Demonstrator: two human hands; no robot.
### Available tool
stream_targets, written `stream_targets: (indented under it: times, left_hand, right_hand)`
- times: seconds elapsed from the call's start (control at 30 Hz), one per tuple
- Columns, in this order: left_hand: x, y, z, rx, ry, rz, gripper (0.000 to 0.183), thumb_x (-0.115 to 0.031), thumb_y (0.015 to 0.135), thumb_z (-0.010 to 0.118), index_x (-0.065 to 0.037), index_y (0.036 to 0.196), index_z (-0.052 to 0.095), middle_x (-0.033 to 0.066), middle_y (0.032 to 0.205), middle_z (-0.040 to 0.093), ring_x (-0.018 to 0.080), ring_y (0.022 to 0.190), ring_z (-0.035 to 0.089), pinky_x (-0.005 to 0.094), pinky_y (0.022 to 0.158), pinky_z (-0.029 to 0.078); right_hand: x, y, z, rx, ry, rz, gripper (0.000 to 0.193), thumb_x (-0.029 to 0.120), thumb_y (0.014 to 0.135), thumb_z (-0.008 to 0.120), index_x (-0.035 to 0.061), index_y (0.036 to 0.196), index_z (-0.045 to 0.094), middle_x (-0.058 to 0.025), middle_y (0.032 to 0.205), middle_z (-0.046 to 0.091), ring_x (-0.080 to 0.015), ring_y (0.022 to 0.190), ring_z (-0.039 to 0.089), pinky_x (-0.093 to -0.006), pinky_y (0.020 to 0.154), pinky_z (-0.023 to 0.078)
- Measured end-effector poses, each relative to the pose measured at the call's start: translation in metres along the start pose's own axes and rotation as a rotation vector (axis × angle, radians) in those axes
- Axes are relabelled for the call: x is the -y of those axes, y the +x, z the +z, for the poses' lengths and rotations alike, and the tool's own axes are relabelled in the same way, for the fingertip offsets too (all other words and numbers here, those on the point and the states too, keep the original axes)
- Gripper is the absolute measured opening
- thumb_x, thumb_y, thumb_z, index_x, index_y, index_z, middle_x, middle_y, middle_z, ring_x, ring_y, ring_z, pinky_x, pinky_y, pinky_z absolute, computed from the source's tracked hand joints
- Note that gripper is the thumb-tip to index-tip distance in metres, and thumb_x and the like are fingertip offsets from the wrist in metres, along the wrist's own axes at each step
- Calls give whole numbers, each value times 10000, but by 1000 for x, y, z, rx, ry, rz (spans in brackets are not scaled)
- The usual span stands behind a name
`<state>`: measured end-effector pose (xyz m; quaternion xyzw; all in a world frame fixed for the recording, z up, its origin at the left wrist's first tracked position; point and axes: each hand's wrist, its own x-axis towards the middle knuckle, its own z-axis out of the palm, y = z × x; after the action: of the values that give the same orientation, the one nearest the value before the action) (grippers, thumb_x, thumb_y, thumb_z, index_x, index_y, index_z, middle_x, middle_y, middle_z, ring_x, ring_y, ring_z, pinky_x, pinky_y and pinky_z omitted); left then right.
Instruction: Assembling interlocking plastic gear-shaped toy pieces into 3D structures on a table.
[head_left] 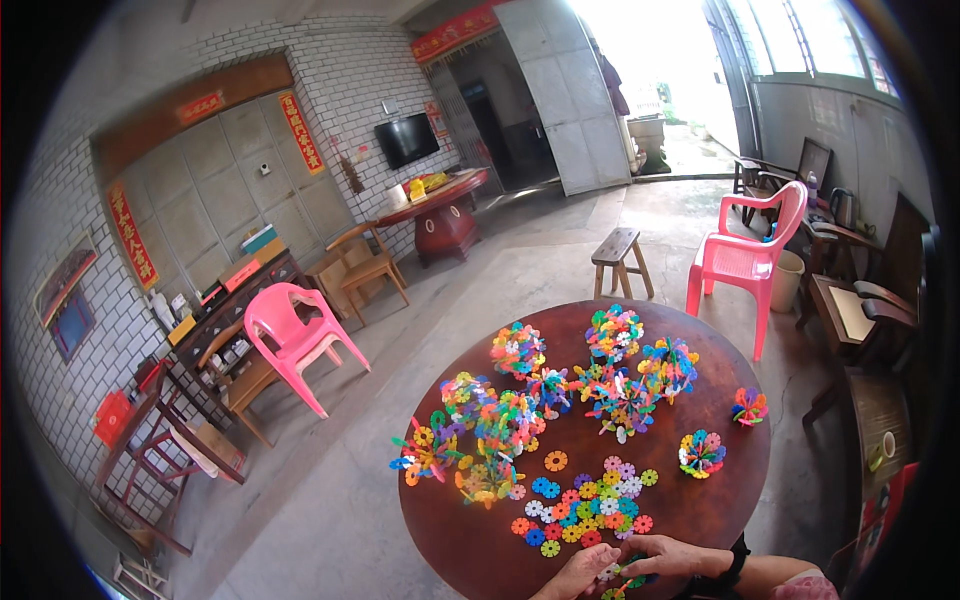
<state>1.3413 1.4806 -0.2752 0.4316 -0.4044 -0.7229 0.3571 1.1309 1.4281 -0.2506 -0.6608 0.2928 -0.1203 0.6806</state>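
Note:
At the near edge of the round brown table [720, 480], my two hands come close together. My left hand [582, 574] has its fingers closed on a pale slotted plastic disc [607, 573]. Curled over from the other side, my right hand [662, 556] is closed around a dark green slotted disc [635, 580], its fingertips partly hidden. A yellow-green disc [613, 594] shows just below them. Just beyond my hands lies a loose spread of flat flower-shaped slotted discs [590, 508] in many colours. A single orange disc [556, 461] lies a little apart.
Several finished balls of joined discs [518, 350] crowd the table's far and left side. A smaller ball [702, 454] and a small cluster [749, 407] sit at the right. Around the table stand pink plastic chairs [745, 255], a wooden stool [617, 247] and dark wooden seats [855, 310].

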Motion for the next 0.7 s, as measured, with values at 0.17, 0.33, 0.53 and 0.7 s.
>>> stream_targets:
  times: [0.17,0.33,0.53,0.7]
  left_hand:
    - [15,2,5,27,-6,54,246,-334,958,539,-89,935,535,-8,757,563,54,583,499,190,483,380]
    - [-5,-3,25,76,-177,-10,228,-286,952,533,-82,1047,501,1,796,544,66,599,491,195,494,385]
    - [-12,-5,23,156,-260,-58,182,-148,887,513,-91,1059,501,8,719,535,73,528,463,191,473,370]
    - [-12,-1,19,68,-255,53,125,-104,870,496,-85,992,520,9,704,538,77,499,455,194,469,369]
  right_hand:
    - [6,2,7,-37,32,82,339,270,893,655,39,1120,555,-19,993,592,-92,926,554,-257,775,479]
    - [12,-2,3,-24,164,105,279,237,893,650,50,1077,555,2,953,580,-77,893,544,-240,753,457]
    - [17,-5,-4,78,220,111,216,197,882,652,71,1032,560,27,901,558,-62,830,516,-216,710,425]
    - [9,0,-2,-68,275,49,244,172,879,663,72,1066,542,21,903,567,-73,840,538,-218,703,445]
